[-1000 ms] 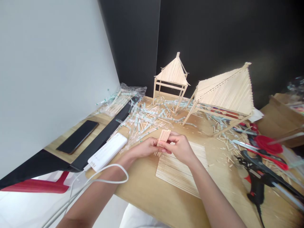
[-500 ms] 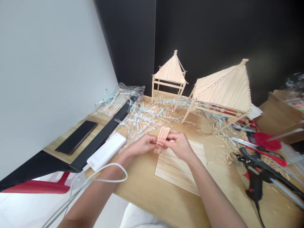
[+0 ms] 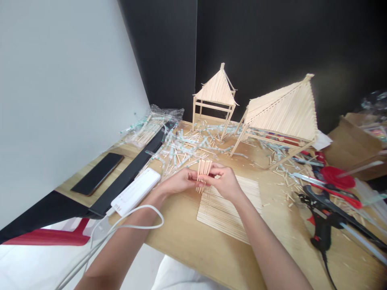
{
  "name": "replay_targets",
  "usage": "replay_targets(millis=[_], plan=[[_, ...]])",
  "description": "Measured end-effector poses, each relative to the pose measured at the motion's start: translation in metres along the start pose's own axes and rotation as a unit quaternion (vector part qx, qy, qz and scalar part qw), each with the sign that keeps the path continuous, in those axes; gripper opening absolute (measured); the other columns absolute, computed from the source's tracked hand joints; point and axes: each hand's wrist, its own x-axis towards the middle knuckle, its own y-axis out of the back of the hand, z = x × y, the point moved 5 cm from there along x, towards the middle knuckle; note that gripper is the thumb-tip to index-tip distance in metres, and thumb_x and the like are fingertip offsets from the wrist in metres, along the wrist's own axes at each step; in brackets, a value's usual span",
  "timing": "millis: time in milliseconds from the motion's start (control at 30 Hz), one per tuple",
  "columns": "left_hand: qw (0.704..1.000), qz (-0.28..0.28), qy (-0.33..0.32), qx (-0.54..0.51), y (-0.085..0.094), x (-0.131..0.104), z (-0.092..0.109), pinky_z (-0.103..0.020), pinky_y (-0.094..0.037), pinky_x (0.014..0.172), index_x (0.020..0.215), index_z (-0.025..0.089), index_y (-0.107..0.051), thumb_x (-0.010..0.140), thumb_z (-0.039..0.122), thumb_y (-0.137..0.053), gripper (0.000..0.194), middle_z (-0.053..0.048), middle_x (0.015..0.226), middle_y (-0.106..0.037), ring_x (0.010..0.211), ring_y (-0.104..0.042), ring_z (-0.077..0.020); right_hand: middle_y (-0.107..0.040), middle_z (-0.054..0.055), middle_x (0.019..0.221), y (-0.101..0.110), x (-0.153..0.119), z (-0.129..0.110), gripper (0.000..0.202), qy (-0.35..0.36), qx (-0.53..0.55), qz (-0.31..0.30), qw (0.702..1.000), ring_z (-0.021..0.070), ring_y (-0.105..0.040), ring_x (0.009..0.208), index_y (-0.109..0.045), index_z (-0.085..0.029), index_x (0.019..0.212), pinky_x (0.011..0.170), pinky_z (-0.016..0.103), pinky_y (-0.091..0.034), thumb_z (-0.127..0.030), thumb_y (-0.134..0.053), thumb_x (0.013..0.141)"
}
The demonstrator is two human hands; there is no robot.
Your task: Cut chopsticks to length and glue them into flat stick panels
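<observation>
Together, the left hand (image 3: 183, 180) and the right hand (image 3: 225, 184) pinch a small bundle of thin wooden sticks (image 3: 204, 166), the fingers of both closed narrowly about it. The bundle stands fairly upright between them, its upper ends showing above the fingers and some lower ends below; how each fingertip presses on it is partly hidden. Beneath and beside the right hand, a flat panel of sticks laid side by side (image 3: 231, 213) rests on the wooden table (image 3: 178, 229). Beyond the hands lies a scatter of short stick pieces and clear wrappers (image 3: 184, 151), and behind that stand a smaller stick-built model (image 3: 216, 90) and, to its right, a larger roofed model (image 3: 284, 110). A black glue gun (image 3: 322, 225) lies at the right, near a red dish (image 3: 335, 178). Near the left forearm sits a white box (image 3: 136, 191), with a dark phone (image 3: 97, 173) farther left.
</observation>
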Motion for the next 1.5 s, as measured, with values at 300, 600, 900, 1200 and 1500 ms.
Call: replay_targets(millis=[300, 600, 900, 1200, 1500], plan=[[1.000, 0.009, -0.014, 0.016, -0.003, -0.001, -0.001, -0.025, -0.049, 0.075, 0.085, 0.013, -0.075, 0.077, 0.035, -0.069, 0.024, -0.006, 0.085, -0.075, 0.081, -0.067, -0.0186, -0.063, 0.003, 0.078, -0.003, -0.001, 0.005, 0.019, 0.007, -0.009, 0.015, 1.000, 0.0161, -0.058, 0.074, -0.075, -0.019, 0.073, 0.065, 0.027, -0.045, -0.038, -0.071, 0.076], [1.000, 0.017, 0.001, -0.025, -0.001, 0.001, -0.004, -0.033, -0.050, 0.085, 0.099, 0.011, -0.072, 0.077, 0.040, -0.070, 0.036, -0.011, 0.100, -0.074, 0.096, -0.067, -0.0240, -0.068, 0.007, 0.109, 0.016, -0.027, -0.008, 0.044, -0.029, -0.144, -0.024, 0.989, 0.0251, -0.061, 0.100, -0.065, -0.026, 0.117, 0.088, 0.040, -0.045, -0.039, -0.072, 0.076], [0.997, 0.048, 0.025, -0.054, -0.001, 0.004, -0.008, -0.036, -0.051, 0.087, 0.100, 0.010, -0.072, 0.074, 0.036, -0.072, 0.036, -0.013, 0.102, -0.073, 0.096, -0.068, -0.0256, -0.021, 0.008, 0.155, 0.002, -0.127, 0.032, 0.075, -0.106, -0.390, -0.214, 0.889, 0.0283, -0.018, 0.143, -0.035, -0.018, 0.144, 0.116, 0.054, -0.014, -0.043, -0.065, 0.080], [0.995, 0.073, 0.017, -0.070, 0.001, 0.003, -0.006, -0.036, -0.051, 0.088, 0.096, 0.013, -0.074, 0.073, 0.033, -0.073, 0.031, -0.011, 0.103, -0.074, 0.096, -0.068, -0.0248, -0.021, 0.007, 0.154, 0.010, -0.122, 0.043, 0.063, -0.088, -0.434, -0.203, 0.873, 0.0290, -0.019, 0.142, -0.034, -0.017, 0.145, 0.113, 0.060, -0.015, -0.043, -0.050, 0.090], [0.992, 0.073, 0.011, -0.101, -0.001, -0.002, 0.004, -0.037, -0.050, 0.089, 0.093, 0.014, -0.075, 0.071, 0.030, -0.075, 0.028, -0.010, 0.099, -0.075, 0.095, -0.069, -0.0250, -0.025, 0.008, 0.153, 0.016, -0.120, 0.044, 0.059, -0.058, -0.437, -0.180, 0.879, 0.0280, -0.023, 0.141, -0.032, -0.019, 0.146, 0.113, 0.061, -0.015, -0.043, -0.044, 0.093]])
